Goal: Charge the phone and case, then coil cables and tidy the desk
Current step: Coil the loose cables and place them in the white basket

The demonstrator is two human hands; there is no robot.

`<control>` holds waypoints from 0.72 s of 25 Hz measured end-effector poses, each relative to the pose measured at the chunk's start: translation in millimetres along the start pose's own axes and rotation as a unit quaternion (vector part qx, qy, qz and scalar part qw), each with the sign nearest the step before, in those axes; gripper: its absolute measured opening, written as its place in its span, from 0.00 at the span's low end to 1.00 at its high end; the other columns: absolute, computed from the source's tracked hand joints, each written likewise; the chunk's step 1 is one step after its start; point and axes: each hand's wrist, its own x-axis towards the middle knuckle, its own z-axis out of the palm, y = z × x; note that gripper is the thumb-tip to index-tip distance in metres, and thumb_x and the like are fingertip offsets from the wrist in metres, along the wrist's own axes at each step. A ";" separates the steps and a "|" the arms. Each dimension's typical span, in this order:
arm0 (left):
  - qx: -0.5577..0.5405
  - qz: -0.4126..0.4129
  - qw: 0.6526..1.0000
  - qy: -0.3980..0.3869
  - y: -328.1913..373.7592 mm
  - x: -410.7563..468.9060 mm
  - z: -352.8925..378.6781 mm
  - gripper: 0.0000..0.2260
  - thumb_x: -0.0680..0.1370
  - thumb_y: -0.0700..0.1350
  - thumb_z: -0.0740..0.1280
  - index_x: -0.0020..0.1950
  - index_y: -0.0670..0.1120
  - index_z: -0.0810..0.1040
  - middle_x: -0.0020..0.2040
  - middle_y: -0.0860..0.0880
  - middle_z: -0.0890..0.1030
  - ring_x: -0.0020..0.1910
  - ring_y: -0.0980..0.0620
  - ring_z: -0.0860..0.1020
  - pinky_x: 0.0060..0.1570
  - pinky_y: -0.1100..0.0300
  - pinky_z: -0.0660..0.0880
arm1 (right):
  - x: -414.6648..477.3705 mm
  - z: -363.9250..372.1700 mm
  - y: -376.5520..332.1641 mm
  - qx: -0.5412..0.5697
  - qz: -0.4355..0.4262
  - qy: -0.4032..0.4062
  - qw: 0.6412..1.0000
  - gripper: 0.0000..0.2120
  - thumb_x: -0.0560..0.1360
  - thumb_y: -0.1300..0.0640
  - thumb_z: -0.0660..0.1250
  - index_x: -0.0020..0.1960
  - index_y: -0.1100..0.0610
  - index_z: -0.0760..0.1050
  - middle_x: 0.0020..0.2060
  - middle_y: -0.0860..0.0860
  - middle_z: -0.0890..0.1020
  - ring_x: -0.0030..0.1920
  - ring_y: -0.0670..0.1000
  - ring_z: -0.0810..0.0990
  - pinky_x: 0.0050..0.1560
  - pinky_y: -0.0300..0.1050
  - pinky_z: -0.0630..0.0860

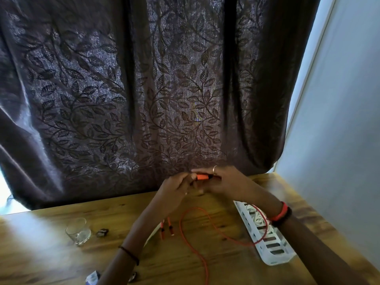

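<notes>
Your right hand point(225, 183) is gripping the orange plug point(202, 177) in its fingers. Your left hand point(174, 187) is pinching its other end.

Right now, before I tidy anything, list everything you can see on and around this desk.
curtain: one, dark with a leaf pattern, behind the desk
wall: one, pale, right
desk: one, brown wood, across the bottom
glass: one, clear, left on the desk
dark object: one, beside the glass, too blurred to name
cable: one, orange, looped mid-desk
tray: one, white, slotted, right on the desk
plug: one, orange, between the hands
hands: two, left hand and right hand, both holding the plug
</notes>
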 end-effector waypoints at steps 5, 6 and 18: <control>-0.014 0.004 1.000 0.004 13.1 -7.4 0.5 0.18 0.79 0.54 0.58 0.31 0.50 0.71 0.23 0.56 0.66 0.23 0.61 0.63 0.26 0.68 0.61 | 1.0 -10.7 -9.2 0.028 -0.040 0.039 0.998 0.16 0.71 0.59 0.71 0.58 0.49 0.78 0.46 0.46 0.85 0.41 0.44 0.83 0.46 0.40 0.76; -0.045 -0.009 0.999 0.006 16.7 -10.5 -1.1 0.19 0.78 0.56 0.57 0.31 0.48 0.69 0.22 0.56 0.64 0.22 0.60 0.61 0.24 0.69 0.59 | 1.3 -16.1 -8.2 0.021 -0.050 0.061 0.997 0.15 0.71 0.60 0.71 0.58 0.51 0.79 0.42 0.43 0.84 0.39 0.41 0.82 0.44 0.37 0.76; -0.505 -0.111 0.839 -0.169 20.8 -37.9 0.4 0.14 0.80 0.53 0.58 0.42 0.46 0.77 0.26 0.55 0.60 0.22 0.60 0.60 0.32 0.67 0.70 | 10.8 -4.6 28.3 0.096 0.051 0.357 0.928 0.10 0.69 0.58 0.73 0.50 0.56 0.83 0.40 0.47 0.85 0.39 0.35 0.81 0.44 0.25 0.72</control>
